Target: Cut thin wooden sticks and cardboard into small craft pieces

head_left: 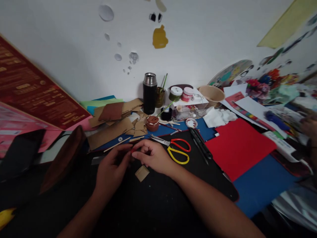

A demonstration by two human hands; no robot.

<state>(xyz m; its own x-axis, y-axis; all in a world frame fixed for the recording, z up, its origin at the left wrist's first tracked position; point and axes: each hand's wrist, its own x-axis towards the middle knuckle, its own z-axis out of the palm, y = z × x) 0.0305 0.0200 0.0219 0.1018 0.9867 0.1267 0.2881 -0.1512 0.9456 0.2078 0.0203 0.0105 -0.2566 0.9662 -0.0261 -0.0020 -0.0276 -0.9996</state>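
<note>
My left hand and my right hand meet over the black mat, fingers curled and pinched together around something small with a red spot; what it is I cannot make out. A small square of brown cardboard lies on the mat just below my right hand. Scissors with one red and one yellow handle lie right beside my right hand. A thin wooden stick lies just beyond my left hand.
Torn cardboard pieces are piled behind the mat. A black flask, a brown paint pot, paint jars and a bowl stand by the wall. Red felt lies on blue sheet at right. A black cutter lies beside it.
</note>
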